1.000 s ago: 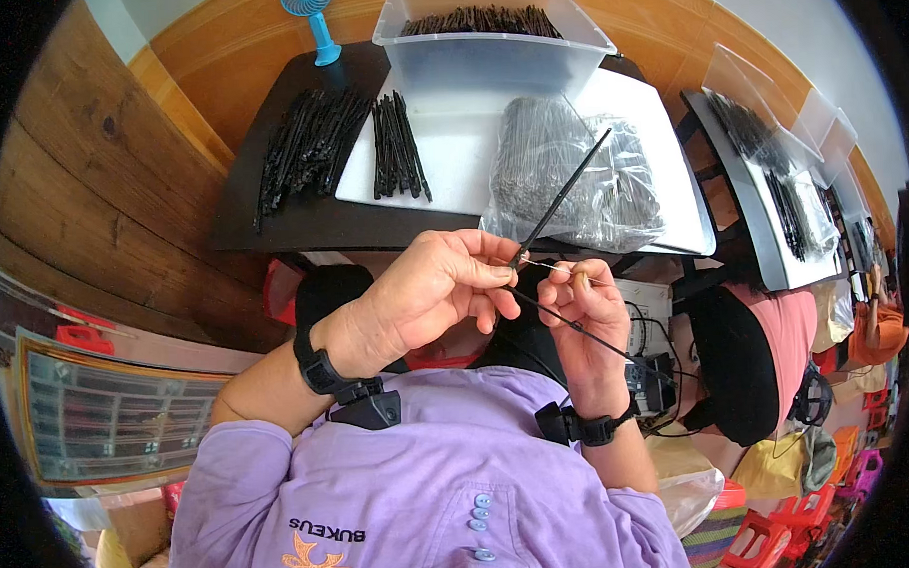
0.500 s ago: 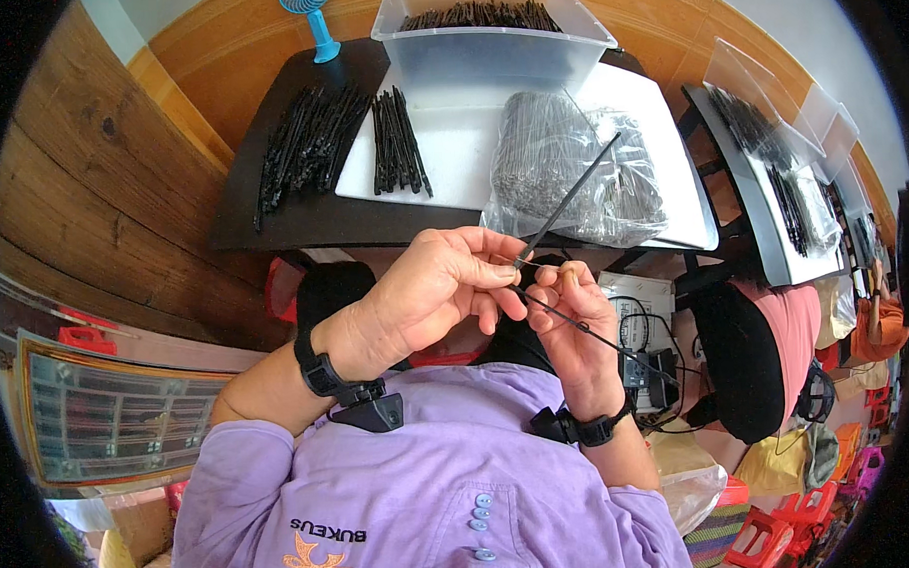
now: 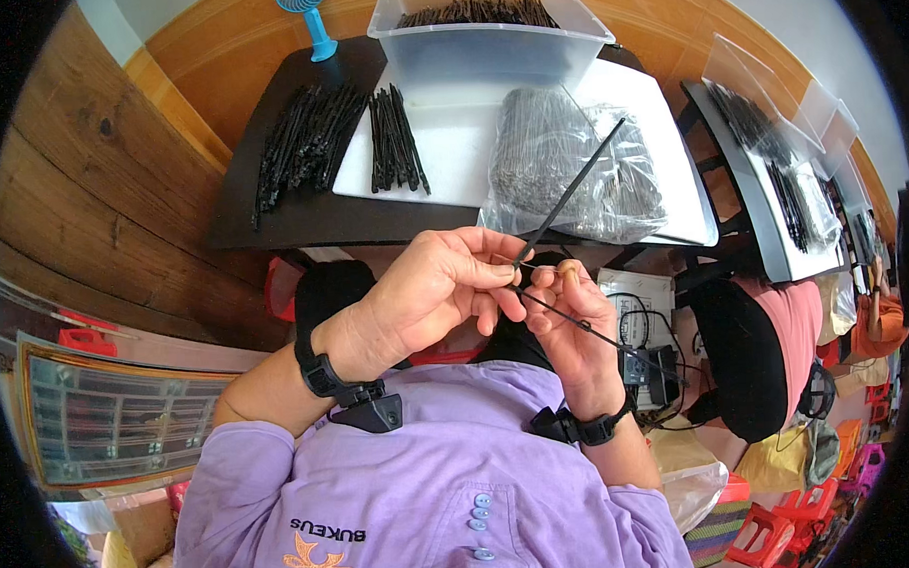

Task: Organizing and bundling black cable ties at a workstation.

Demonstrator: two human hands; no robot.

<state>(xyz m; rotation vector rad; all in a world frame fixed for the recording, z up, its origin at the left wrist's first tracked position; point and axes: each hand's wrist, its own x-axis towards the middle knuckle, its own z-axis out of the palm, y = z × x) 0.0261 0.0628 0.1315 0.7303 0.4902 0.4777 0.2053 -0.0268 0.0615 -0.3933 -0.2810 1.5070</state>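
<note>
In front of my chest, my left hand (image 3: pixel 440 285) pinches a slim black stick (image 3: pixel 576 192) between thumb and forefinger. The stick slants up to the right. Close beside it, my right hand (image 3: pixel 573 315) has thumb and forefinger pressed together on a thin wire (image 3: pixel 536 268), which runs across to the stick at my left fingertips. A black cord (image 3: pixel 632 354) with a small bead or knot slants down to the right past my right palm. My fingers hide where wire, stick and cord meet.
Beyond my hands is a dark table (image 3: pixel 272 222) with a white board (image 3: pixel 449 134). On it are black stick bundles (image 3: pixel 395 144), a clear bag of thin wires (image 3: pixel 535 161), a plastic bin (image 3: pixel 487 63) and a blue fan (image 3: pixel 315 28). Another person (image 3: pixel 767 343) sits at right.
My hands stay in nearly the same pinching positions. The upper end of the stick has shifted slightly up and to the right.
</note>
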